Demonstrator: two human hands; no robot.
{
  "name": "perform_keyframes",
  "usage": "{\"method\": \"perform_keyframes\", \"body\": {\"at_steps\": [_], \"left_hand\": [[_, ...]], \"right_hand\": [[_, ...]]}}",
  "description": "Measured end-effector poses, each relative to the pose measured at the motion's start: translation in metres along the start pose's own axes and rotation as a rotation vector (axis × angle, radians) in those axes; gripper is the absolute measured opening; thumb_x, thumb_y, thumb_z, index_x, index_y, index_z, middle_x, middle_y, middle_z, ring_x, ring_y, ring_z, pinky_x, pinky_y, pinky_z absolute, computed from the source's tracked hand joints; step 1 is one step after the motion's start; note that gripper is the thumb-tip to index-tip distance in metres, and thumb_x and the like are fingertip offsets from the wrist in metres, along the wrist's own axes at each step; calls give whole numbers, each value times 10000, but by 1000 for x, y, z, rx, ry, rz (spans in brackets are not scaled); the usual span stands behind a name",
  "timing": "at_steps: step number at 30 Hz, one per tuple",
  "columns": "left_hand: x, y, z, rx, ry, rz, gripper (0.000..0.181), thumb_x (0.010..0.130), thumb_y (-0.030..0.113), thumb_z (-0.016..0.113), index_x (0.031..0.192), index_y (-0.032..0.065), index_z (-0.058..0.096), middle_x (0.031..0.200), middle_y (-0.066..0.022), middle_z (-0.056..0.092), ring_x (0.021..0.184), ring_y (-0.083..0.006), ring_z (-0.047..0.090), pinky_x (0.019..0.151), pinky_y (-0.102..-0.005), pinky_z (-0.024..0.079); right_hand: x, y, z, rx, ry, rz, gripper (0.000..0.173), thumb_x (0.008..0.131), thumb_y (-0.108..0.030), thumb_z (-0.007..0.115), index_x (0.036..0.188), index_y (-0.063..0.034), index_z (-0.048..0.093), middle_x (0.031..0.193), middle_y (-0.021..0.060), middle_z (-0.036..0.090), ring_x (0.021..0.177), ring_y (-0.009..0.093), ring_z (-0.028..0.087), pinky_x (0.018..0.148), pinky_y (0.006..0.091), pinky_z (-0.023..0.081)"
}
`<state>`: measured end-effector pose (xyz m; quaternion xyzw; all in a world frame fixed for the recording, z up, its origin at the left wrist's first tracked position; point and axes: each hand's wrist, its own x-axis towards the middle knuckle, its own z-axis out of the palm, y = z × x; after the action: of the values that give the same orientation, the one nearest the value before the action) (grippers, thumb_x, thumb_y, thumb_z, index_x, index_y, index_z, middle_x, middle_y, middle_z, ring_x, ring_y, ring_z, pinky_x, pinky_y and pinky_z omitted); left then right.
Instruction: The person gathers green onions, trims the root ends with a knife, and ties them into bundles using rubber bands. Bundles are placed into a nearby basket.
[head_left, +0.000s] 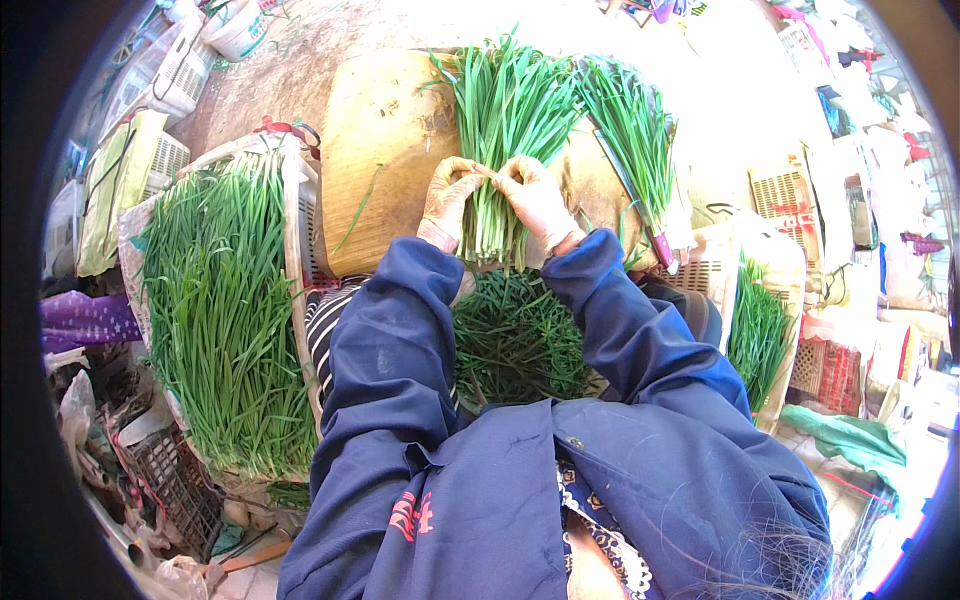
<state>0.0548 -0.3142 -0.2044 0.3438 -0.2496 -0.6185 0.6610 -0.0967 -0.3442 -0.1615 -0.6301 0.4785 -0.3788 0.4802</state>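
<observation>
A bunch of garlic chives (510, 105) lies across a wooden board (382, 112), its pale cut ends towards me. My left hand (450, 196), in a thin glove, is at the bunch's left side. My right hand (534, 196), gloved too, is at its right. Both hands pinch a narrow tan band (484, 171) over the stems, fingertips almost meeting. How the band runs beneath the bunch is hidden. Right of it, more chives (637, 135) rest on the board beside a knife with a purple handle (661, 251). The knife's blade points away from me.
A lined crate (294, 225) heaped with loose chives (225, 315) stands to my left. Below the board, between my legs, are loose green leaves (517, 337). On my right, another crate (780, 360) holds chives. A white bucket (236, 34) stands far left.
</observation>
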Motion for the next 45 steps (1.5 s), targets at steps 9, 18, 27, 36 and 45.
{"method": "perform_keyframes", "body": {"at_steps": [9, 18, 27, 36, 45], "left_hand": [[0, 3, 0, 37, 14, -20, 257, 855, -40, 651, 1081, 72, 601, 931, 16, 608, 874, -87, 571, 834, -226, 481], [3, 0, -9, 40, -98, -34, 297, 876, -21, 569, 1159, 46, 629, 969, -6, 636, 900, -117, 603, 872, -249, 498], [3, 5, -3, 5, 35, -102, 275, 900, 29, 469, 1111, 63, 642, 933, -14, 658, 767, -99, 580, 746, -219, 480], [4, 4, -1, 55, 35, -84, 166, 896, 49, 536, 975, 117, 664, 853, 57, 645, 712, -27, 516, 671, -179, 402], [0, 8, 2, -1, 1, -60, 142, 902, 8, 602, 989, 102, 662, 909, 41, 662, 783, -46, 570, 738, -193, 458]], "right_hand": [[3, -10, -3, -59, -72, 57, 173, 835, -170, 705, 805, -27, 612, 731, 39, 586, 692, 129, 540, 643, 288, 462], [16, -14, -12, -86, -191, 149, 327, 841, -340, 748, 794, -32, 647, 709, 55, 627, 683, 133, 579, 649, 294, 479], [16, -12, -4, -208, -101, 143, 332, 828, -349, 726, 810, -24, 665, 751, 123, 658, 726, 215, 637, 688, 331, 498], [19, -18, -5, -334, -83, 156, 391, 800, -408, 732, 791, -24, 660, 752, 143, 658, 729, 244, 646, 691, 351, 502], [20, -16, -5, -235, -122, 149, 408, 799, -425, 746, 785, -28, 651, 738, 130, 651, 705, 230, 632, 671, 351, 489]]}}
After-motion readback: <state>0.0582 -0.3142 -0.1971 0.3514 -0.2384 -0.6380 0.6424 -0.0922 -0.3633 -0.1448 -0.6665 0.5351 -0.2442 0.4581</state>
